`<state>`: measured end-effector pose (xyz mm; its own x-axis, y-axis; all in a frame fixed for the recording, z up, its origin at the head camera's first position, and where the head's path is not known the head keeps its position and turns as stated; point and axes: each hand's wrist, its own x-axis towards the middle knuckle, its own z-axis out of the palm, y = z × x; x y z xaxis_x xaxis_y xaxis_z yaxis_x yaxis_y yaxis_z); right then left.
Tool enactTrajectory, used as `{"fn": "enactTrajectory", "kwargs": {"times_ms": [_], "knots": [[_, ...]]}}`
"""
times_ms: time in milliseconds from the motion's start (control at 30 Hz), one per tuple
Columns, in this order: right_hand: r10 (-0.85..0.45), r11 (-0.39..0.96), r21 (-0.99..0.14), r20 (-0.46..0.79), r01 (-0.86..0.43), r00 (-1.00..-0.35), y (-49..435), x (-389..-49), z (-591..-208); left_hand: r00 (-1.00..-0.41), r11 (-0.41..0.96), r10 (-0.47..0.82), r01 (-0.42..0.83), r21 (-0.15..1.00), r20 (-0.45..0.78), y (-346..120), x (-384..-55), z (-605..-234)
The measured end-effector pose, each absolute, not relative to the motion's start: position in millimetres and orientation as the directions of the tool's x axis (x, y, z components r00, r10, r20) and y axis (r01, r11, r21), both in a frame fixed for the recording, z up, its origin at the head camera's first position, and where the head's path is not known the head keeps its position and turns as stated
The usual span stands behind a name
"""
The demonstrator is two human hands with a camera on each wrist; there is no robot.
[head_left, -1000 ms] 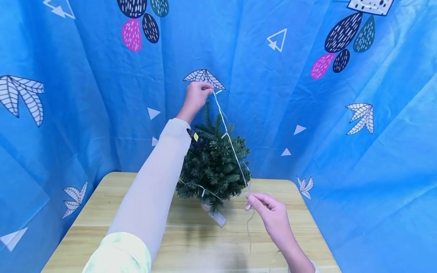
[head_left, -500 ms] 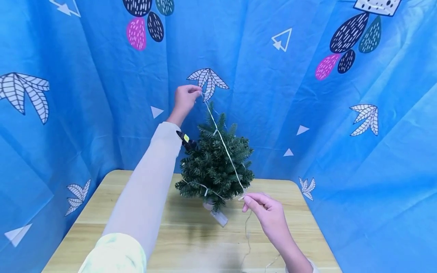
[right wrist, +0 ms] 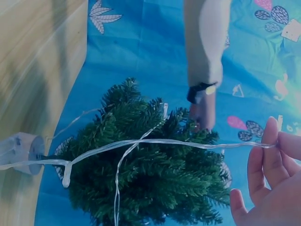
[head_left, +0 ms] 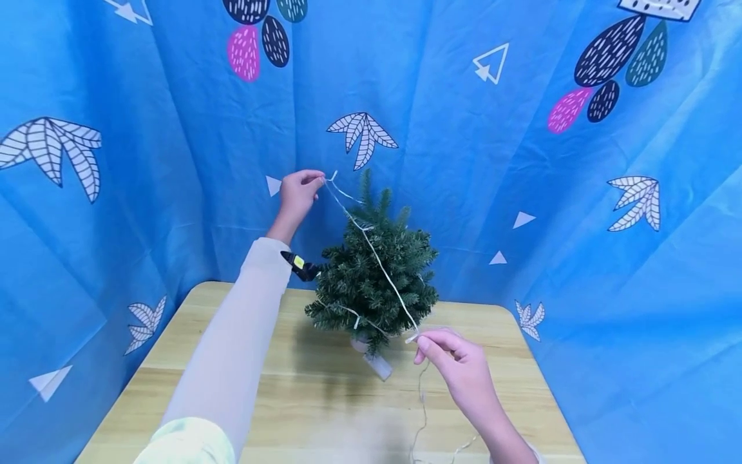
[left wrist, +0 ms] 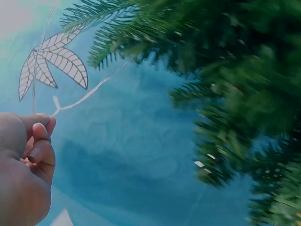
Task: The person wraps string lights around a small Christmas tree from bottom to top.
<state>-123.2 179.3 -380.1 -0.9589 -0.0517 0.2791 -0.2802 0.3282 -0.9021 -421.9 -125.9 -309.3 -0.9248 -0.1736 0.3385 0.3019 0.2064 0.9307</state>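
A small artificial Christmas tree (head_left: 377, 270) stands on the table. String lights (head_left: 382, 264), a thin pale wire with small bulbs, slant across its front. My left hand (head_left: 300, 196), left of the treetop, pinches the wire between thumb and fingertips; in the left wrist view a bulb (left wrist: 57, 102) sticks up just beyond them. From there one strand runs behind the branches. Low at the front right, my right hand (head_left: 458, 367) pinches the same wire close to another bulb. In the right wrist view that hand (right wrist: 273, 176) has the strand drawn fairly straight before the tree.
A small white block (head_left: 379, 366) lies at the tree's foot. Loose wire (head_left: 422, 406) trails down onto the wooden table (head_left: 313, 412) below my right hand. More wire with a bulb (head_left: 356, 320) crosses the lower branches. A patterned blue curtain (head_left: 452, 148) surrounds the table.
My left hand has moved left and down from above the treetop, carrying the wire to the tree's left side. My right hand stays nearly in place. The view has shifted slightly.
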Motion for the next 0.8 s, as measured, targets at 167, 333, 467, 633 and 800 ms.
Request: {"fn": "enactTrajectory", "kwargs": {"times_ms": [167, 333, 467, 633, 800], "knots": [[-0.04, 0.321, -0.876, 0.366, -0.359, -0.93, 181.0, -119.3, -375.6, -0.916, 0.131, -0.224, 0.311, 0.941, 0.334, -137.9, -409.1, -326.7], [0.02, 0.288, -0.858, 0.449, -0.425, -0.893, 181.0, -116.6, -370.3, -0.925, 0.038, -0.224, 0.307, 0.951, 0.308, -142.0, -400.3, -331.6], [0.058, 0.241, -0.859, 0.478, -0.453, -0.876, 180.1, -113.3, -366.8, -0.939, -0.017, -0.21, 0.283, 0.959, 0.273, -138.7, -396.9, -332.2], [0.024, 0.205, -0.819, 0.551, -0.535, -0.834, 179.4, -109.9, -370.1, -0.943, -0.036, -0.203, 0.275, 0.961, 0.262, -137.6, -393.6, -338.2], [-0.085, 0.059, -0.666, 0.739, -0.743, -0.669, 183.5, -115.1, -386.0, -0.942, -0.03, -0.212, 0.272, 0.962, 0.26, -141.0, -385.7, -358.2]]}}
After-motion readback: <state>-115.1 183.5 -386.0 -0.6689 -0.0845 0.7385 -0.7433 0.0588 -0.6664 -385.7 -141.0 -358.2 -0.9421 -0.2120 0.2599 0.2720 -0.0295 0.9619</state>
